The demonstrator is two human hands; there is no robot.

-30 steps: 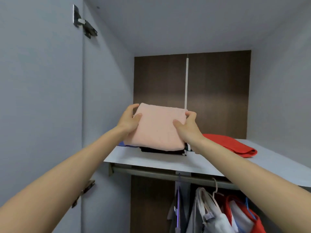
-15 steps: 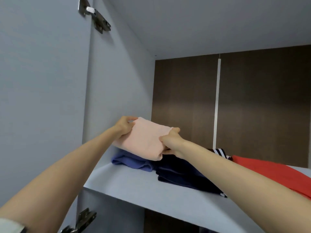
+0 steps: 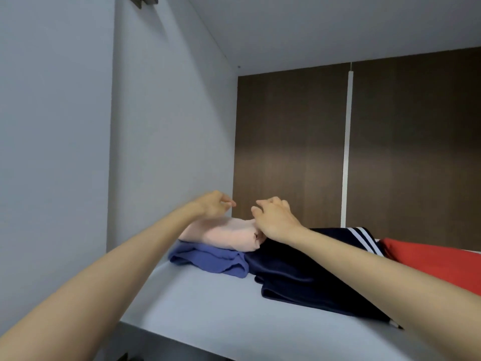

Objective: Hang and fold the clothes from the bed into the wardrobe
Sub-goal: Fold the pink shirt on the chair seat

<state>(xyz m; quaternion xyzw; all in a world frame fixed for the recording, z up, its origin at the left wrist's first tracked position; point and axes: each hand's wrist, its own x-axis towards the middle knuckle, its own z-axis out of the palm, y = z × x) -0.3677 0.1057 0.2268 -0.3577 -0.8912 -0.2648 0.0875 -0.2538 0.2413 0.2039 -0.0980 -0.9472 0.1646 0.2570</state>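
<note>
A folded pink garment (image 3: 229,234) lies on the wardrobe's upper shelf (image 3: 208,303), on top of a folded blue garment (image 3: 208,257) and against a navy garment with white stripes (image 3: 299,274). My left hand (image 3: 213,205) hovers just above the pink garment's far left side, fingers loosely curled and holding nothing. My right hand (image 3: 273,218) is over the garment's right end, fingers relaxed and lifted off the cloth; its heel hides the corner of the pink fold.
A folded red garment (image 3: 432,261) lies to the right on the same shelf. The grey side wall (image 3: 161,126) stands close on the left, the dark wood back panel (image 3: 286,152) behind. A door hinge (image 3: 141,0) shows at the top left.
Both hands gripped the pink garment while carrying it onto the pile; now it rests on the blue garment and both hands have let go and lifted slightly.
</note>
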